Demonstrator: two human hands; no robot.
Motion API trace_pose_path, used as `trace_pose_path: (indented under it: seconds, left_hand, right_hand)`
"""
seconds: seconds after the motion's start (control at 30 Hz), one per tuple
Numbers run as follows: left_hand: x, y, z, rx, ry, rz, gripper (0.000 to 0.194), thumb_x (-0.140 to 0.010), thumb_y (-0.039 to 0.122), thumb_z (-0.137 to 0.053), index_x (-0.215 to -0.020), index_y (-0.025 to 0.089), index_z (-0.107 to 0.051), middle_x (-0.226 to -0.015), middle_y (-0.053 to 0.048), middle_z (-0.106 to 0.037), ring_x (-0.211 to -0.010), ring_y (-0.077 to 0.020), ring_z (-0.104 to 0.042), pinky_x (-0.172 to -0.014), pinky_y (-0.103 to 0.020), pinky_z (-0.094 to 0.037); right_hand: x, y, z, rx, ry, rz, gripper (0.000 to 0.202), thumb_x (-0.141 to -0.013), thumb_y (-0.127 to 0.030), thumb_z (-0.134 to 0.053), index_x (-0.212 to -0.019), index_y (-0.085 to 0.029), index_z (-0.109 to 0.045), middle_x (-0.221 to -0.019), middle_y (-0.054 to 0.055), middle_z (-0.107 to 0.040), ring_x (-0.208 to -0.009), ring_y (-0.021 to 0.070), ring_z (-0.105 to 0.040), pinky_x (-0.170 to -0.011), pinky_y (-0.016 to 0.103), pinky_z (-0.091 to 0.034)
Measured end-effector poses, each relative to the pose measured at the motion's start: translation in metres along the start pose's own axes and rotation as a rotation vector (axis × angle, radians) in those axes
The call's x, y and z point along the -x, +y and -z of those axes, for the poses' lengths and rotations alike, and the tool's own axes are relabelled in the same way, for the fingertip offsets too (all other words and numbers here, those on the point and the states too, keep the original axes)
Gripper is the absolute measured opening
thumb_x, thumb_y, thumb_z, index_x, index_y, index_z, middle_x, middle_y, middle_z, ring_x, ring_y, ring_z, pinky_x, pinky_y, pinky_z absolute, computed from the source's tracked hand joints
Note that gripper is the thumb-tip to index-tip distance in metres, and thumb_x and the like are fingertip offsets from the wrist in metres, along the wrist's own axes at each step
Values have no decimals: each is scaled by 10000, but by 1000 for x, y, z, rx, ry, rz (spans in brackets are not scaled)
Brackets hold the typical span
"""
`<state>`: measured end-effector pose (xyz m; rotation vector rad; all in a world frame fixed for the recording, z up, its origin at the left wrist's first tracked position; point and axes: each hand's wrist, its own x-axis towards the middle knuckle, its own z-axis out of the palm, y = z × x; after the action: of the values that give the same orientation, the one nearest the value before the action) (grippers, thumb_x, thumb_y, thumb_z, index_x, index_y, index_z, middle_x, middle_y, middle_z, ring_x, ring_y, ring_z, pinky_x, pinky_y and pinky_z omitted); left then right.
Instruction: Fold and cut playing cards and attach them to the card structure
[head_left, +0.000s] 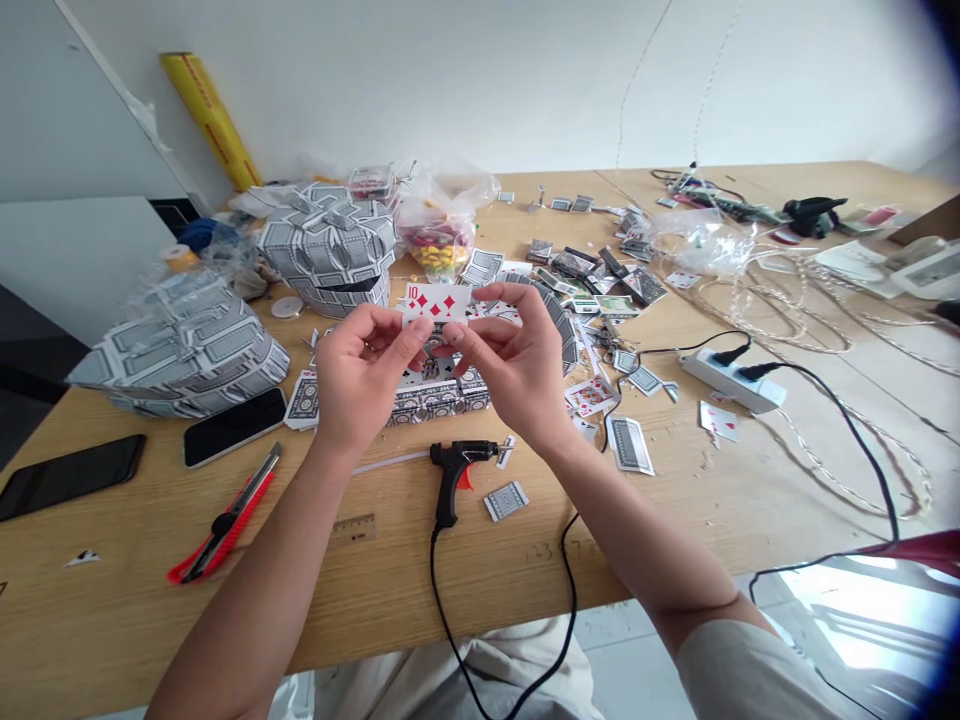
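Note:
Both hands hold one playing card, a ten of diamonds (437, 302), face toward me above the table. My left hand (360, 375) pinches its left end and my right hand (517, 365) pinches its right end. Just below the hands sits a small structure built of folded cards (435, 395). A black hot glue gun (459, 470) lies on the table in front of it, its cord running off the near edge.
Two larger card-built forms (187, 345) (330, 245) stand at the left. A red box cutter (229, 520), two phones (234, 425) (71, 475), a white power strip (731, 380), loose cards (628, 443) and wire coils (795, 300) litter the wooden table (750, 510).

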<state>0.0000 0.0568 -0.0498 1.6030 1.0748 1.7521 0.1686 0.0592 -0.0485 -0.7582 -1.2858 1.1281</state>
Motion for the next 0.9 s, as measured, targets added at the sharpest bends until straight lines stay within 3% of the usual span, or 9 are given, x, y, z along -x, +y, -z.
trace_pose_path:
  seconds: [0.07,0.17,0.33,0.43,0.57,0.73,0.9]
  left_hand:
    - [-1,2,1,24,1,1,320,-912,475,-905,-817,212,-751,-656,12,-743,-541,-121,-681,-527,-232,-565]
    - [-2,1,2,47,-6,-9,329,-919,492,-895,-809,213,-758,-659,6,-747,-530,-120,-674,-520,-236,-566]
    - [-3,-5,4,71,-84,-37,322,-939,573,-852,-927,257,-798,-792,-12,-802,-629,-162,-732,-572,-290,-613]
    - [-3,-7,4,56,-110,-79,286,-959,562,-834,-958,277,-813,-829,-15,-804,-647,-165,-718,-583,-307,-605]
    - [-1,-3,3,-27,-52,-115,289,-989,501,-817,-826,265,-786,-697,7,-726,-624,-152,-658,-576,-294,-554]
    - [1,0,1,-71,-6,-77,370,-964,553,-829,-762,254,-751,-690,4,-713,-636,-156,-647,-589,-301,-546]
    - [2,-2,0,-33,15,-32,395,-906,548,-889,-735,235,-720,-690,4,-710,-630,-147,-646,-602,-293,-538]
  right_hand:
    - [-1,-1,1,1,-36,10,512,-854,-513,-941,-1208,-301,-637,-862,-22,-819,-768,183,-793,-656,322,-649]
    - [-3,0,3,17,-73,28,405,-825,-529,-958,-1042,-254,-754,-919,9,-828,-797,177,-768,-729,344,-656]
    - [-3,5,5,61,-19,86,305,-868,-501,-937,-851,-229,-800,-781,-3,-782,-678,150,-706,-634,317,-601]
    - [-2,8,4,67,14,122,310,-875,-510,-931,-834,-233,-799,-751,-11,-763,-659,147,-692,-613,308,-578]
    - [0,10,2,127,35,135,357,-889,-550,-909,-806,-239,-757,-708,-25,-692,-641,138,-641,-587,301,-515]
    - [-1,8,0,100,-20,111,391,-885,-610,-891,-856,-245,-752,-863,6,-742,-768,165,-678,-717,341,-585]
    - [-1,6,-1,21,8,37,397,-803,-589,-960,-866,-243,-775,-810,5,-772,-723,176,-706,-689,356,-614]
